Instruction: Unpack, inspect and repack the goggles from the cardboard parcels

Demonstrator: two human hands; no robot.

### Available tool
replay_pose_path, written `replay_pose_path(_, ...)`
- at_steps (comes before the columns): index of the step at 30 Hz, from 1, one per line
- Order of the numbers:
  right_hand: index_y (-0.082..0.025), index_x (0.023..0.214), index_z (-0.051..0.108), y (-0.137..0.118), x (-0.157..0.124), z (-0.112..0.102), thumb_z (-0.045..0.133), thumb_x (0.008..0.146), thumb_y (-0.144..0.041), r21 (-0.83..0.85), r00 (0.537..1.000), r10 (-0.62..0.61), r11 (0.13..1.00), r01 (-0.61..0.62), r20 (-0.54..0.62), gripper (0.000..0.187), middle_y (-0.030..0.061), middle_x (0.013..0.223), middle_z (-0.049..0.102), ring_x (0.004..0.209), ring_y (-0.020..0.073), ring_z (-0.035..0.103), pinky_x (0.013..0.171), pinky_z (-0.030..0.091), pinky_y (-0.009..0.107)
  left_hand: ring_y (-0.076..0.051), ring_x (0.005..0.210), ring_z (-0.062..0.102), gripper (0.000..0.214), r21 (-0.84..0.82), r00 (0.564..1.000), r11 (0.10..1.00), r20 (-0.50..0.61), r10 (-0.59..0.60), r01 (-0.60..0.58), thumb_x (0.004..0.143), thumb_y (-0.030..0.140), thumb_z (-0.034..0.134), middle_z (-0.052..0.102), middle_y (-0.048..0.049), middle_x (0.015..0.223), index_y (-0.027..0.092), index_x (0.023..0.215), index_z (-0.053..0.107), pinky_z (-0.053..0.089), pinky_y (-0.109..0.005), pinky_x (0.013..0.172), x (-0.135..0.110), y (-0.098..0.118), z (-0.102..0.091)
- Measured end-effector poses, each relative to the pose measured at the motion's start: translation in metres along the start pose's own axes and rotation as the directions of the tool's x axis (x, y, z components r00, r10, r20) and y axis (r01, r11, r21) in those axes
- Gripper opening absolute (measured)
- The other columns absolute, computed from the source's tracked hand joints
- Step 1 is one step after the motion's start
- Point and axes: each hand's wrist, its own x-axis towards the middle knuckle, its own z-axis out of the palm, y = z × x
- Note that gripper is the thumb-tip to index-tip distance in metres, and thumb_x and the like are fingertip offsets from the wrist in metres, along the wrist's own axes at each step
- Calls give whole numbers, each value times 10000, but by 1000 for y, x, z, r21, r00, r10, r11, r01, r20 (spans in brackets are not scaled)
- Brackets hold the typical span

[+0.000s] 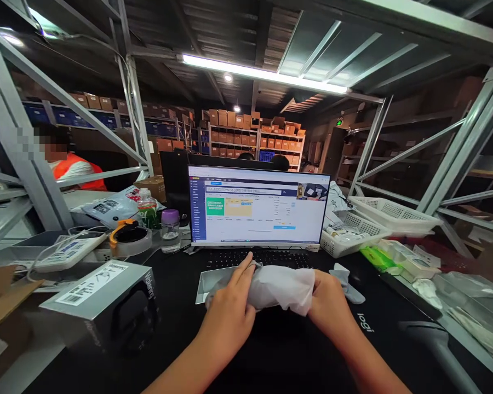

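Observation:
A bundle in thin white wrapping [281, 287] is held in front of the keyboard, and the wrapping hides its contents. My left hand [232, 303] grips the bundle's left end, with the fingers extended along it and the thumb beneath. At the other end, my right hand [328, 298] is closed on the gathered wrapping. Partly behind my left hand is an open pale grey box part [205, 284]. A grey box with a picture of a headset-like product [102, 295] and a white label stands to the left.
A monitor [258, 219] and keyboard [225, 258] are straight ahead. A barcode scanner [435, 345] lies at right; white baskets [353, 232] stand behind it. Tape rolls [129, 238] and a purple-lidded bottle [170, 232] are at left. Another person [76, 169] sits beyond the metal frame.

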Motion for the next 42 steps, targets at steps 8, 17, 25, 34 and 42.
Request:
replay_pose_path(8, -178, 786, 706, 9, -8, 16, 590, 831, -154, -206, 907, -358, 926, 315, -223, 127, 78, 778, 699, 672, 198, 674, 559, 534, 261, -260, 1459, 390, 829, -49, 988, 995, -135, 75, -82, 691, -38, 420, 300, -66, 1640, 151, 1497, 381, 467, -431, 1130, 0, 1, 9)
replay_pose_path(17, -180, 941, 681, 2, -16, 39, 510, 861, -84, -517, 801, -550, 769, 377, -234, 212, 109, 960, 733, 745, 202, 718, 586, 559, 253, -235, 1399, 481, 833, -89, 964, 966, -131, 231, -244, 693, -33, 434, 347, -80, 1619, 200, 1492, 381, 484, -414, 1120, -7, -4, 7)
replay_pose_path(25, -206, 879, 750, 12, -6, 22, 664, 741, -141, -185, 981, -192, 966, 182, -32, 176, 102, 1077, 688, 896, 240, 700, 716, 597, 308, -264, 1406, 471, 845, -64, 978, 976, -4, 208, -208, 689, -36, 416, 271, -103, 1644, 139, 1514, 358, 477, -436, 1127, -11, 2, 7)
replay_pose_path(34, -304, 966, 809, 5, 9, -16, 736, 863, -225, 102, 880, -251, 968, 229, 403, 149, 73, 1426, 582, 1359, 287, 508, 1127, 435, 489, -212, 1354, 533, 840, -141, 966, 960, 57, 252, -242, 674, -27, 439, 285, -16, 1644, 205, 1481, 429, 498, -362, 1113, -13, 3, -8)
replay_pose_path(42, -203, 771, 755, 9, -10, 17, 539, 821, -4, -253, 872, -459, 835, 489, 172, 297, 113, 1432, 588, 1455, 346, 367, 1156, 248, 726, -238, 1314, 572, 814, -36, 963, 966, 78, 259, -257, 693, -8, 417, 282, -27, 1644, 212, 1476, 436, 517, -410, 1085, -19, 3, -12)
